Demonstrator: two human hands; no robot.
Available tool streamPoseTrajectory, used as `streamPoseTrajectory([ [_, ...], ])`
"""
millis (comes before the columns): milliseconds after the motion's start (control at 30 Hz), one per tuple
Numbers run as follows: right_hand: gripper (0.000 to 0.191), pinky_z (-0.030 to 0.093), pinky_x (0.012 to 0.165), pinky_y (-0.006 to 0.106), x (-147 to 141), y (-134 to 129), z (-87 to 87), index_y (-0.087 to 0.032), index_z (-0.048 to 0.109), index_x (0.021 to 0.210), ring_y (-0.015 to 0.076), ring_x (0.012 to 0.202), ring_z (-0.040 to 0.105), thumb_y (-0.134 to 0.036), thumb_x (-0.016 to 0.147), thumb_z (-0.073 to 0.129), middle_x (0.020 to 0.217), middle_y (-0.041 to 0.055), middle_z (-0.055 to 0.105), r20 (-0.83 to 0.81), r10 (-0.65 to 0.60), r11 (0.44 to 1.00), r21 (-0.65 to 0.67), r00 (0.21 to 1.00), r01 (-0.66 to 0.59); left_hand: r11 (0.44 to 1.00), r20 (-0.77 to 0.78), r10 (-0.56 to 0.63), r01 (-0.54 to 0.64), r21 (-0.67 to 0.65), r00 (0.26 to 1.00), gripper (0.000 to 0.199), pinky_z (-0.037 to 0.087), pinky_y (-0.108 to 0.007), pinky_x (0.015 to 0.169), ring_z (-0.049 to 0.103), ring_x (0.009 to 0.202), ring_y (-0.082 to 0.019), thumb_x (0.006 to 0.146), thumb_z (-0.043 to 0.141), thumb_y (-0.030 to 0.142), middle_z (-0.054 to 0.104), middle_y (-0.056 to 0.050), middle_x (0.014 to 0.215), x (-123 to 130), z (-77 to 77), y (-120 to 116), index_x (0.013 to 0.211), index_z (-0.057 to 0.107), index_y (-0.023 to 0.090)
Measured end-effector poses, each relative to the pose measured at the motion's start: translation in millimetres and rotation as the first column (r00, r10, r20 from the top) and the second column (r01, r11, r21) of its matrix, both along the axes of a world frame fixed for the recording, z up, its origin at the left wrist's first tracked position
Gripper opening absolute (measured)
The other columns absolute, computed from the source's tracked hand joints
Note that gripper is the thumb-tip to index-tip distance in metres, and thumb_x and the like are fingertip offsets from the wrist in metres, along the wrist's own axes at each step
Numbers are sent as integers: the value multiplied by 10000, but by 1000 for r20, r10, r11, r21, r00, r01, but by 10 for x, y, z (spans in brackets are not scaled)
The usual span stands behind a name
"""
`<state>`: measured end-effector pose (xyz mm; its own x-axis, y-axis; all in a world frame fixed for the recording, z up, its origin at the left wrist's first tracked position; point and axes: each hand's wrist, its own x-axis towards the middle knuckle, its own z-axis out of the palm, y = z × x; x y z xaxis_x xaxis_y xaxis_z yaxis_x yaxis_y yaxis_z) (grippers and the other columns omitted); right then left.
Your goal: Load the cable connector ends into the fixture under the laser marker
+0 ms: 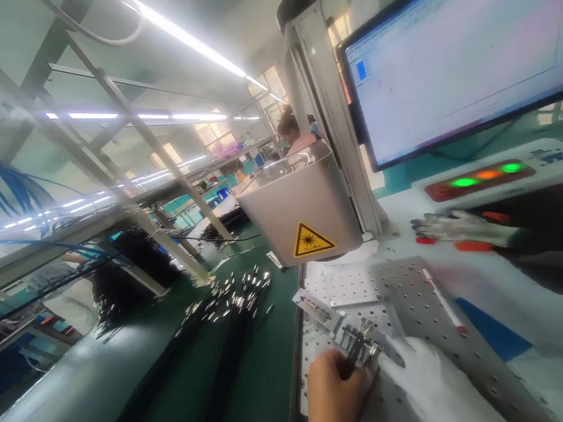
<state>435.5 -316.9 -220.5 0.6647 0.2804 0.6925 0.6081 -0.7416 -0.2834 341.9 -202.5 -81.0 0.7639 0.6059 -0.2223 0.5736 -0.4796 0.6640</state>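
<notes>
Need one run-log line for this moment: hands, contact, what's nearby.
left hand: bare, gripping black cable ends with metal plugs | right hand: white-gloved, steadying plugs | surface: perforated metal plate | nearby: red-white pen

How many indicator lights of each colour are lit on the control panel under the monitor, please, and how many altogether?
Green lights: 2
Orange light: 1
Total lit on the control panel: 3
A dark red button at the left end of the strip looks unlit, so it is not counted.
</notes>
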Motion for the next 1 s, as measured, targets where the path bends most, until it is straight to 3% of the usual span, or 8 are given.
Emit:
streamPoseTrajectory([
  [167, 260, 406, 523, 265, 16, -107, 17, -310, 726, 916, 164, 609, 551, -148, 810, 553, 841, 26, 677, 56, 177, 982, -70, 983, -173, 998, -78, -9, 13, 59, 997, 162, 264, -273, 584, 477, 664, -149, 683, 606, 256, 503, 31, 604, 9, 17, -40, 596, 483, 194],
  [333, 335, 384, 549, 258, -48, -239, 338, -348, 704, 917, 165, 657, 528, -124, 702, 578, 843, -1, 642, -7, 317, 943, -105, 948, -316, 1000, -60, -11, 13, 20, 998, 134, 269, -273, 584, 465, 651, -142, 669, 599, 246, 490, 38, 593, 2, 2, -41, 601, 496, 193],
  [433, 422, 372, 553, 268, -84, -243, 481, -355, 696, 966, 169, 626, 506, -71, 691, 548, 774, -1, 614, 11, 285, 956, -80, 958, -283, 1000, -50, -3, 3, -7, 999, 149, 261, -269, 565, 435, 625, -130, 662, 603, 244, 452, 51, 567, 2, -17, -25, 588, 483, 195],
  [500, 414, 343, 538, 278, -70, -211, 479, -341, 700, 933, 171, 604, 492, -36, 710, 531, 740, 1, 609, 27, 280, 948, -164, 960, -272, 999, -49, 0, -2, -38, 999, 175, 254, -267, 549, 409, 603, -121, 670, 604, 250, 426, 57, 551, 8, -30, -18, 575, 468, 197],
  [600, 341, 289, 501, 270, 1, -137, 339, -326, 706, 866, 154, 553, 477, -52, 774, 525, 704, 11, 596, -4, 289, 919, -278, 957, -279, 993, -57, 10, -17, -116, 998, 198, 246, -264, 523, 374, 561, -111, 685, 608, 258, 395, 66, 523, 32, -48, -15, 568, 459, 201],
  [767, 187, 347, 490, 246, 54, -26, 169, -321, 730, 906, 158, 519, 524, -264, 866, 556, 636, 22, 580, -237, 117, 964, -205, 964, -168, 991, -73, -67, 58, -117, 995, 210, 216, -264, 510, 398, 535, -111, 664, 593, 216, 396, 65, 483, 85, -70, 22, 539, 425, 206],
  [900, 297, 484, 616, 287, -36, 20, 319, -297, 722, 1088, 210, 697, 639, -295, 902, 489, 843, 64, 675, -408, -16, 968, -234, 913, -88, 962, -50, -143, 127, -240, 988, 157, 253, -259, 508, 444, 529, -123, 665, 591, 239, 469, 56, 498, 80, -70, 138, 575, 467, 204],
  [1000, 344, 522, 685, 312, -96, 32, 442, -284, 716, 1128, 227, 781, 662, -283, 917, 445, 932, 76, 694, -448, -40, 967, -243, 893, -79, 966, 11, -133, 132, -222, 991, 167, 287, -251, 532, 446, 567, -118, 709, 587, 272, 487, 44, 544, 42, -48, 239, 587, 511, 187],
])
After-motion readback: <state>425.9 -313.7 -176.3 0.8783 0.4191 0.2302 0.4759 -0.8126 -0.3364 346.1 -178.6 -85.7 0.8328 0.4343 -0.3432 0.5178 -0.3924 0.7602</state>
